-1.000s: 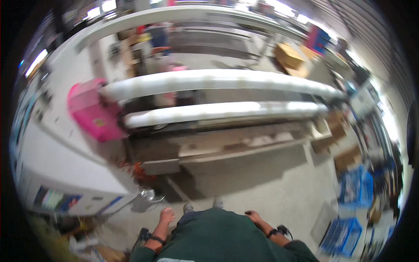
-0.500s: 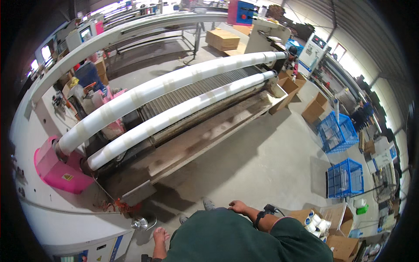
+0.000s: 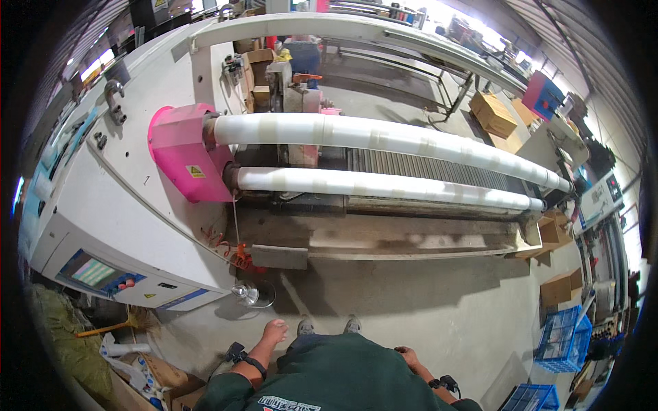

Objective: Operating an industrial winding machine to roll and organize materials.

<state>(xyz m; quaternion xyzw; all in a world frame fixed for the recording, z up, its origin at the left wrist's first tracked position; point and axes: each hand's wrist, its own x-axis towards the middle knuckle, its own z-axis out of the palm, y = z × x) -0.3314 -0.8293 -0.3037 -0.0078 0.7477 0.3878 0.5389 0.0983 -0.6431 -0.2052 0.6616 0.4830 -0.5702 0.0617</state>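
Observation:
My left hand [image 3: 275, 331] hangs beside my body at the lower middle, its fingers loosely curled in with nothing seen in them. On the other side, my right hand [image 3: 408, 356] hangs low, also curled and holding nothing that shows. Both hands are apart from the machine. Ahead of me, a long upper white roller [image 3: 384, 137] and a lower white roller [image 3: 384, 185] run from a pink housing [image 3: 185, 154] toward the right. Below them lies a long metal trough [image 3: 411, 236]. A shiny metal lamp-like object [image 3: 248, 293] stands near my left hand.
A white machine cabinet [image 3: 137, 226] with a control screen [image 3: 94, 271] stands at left. Orange coiled hose [image 3: 241, 257] hangs by the trough's end. Blue crates [image 3: 565, 339] and open cardboard boxes [image 3: 561, 286] are on the right. Sacks [image 3: 65, 335] and a broom [image 3: 130, 320] lie lower left.
My view has turned left, so the rollers lie more level and the control screen has come fully into view. Both hands hang at my sides, empty as before; my left arm shows more.

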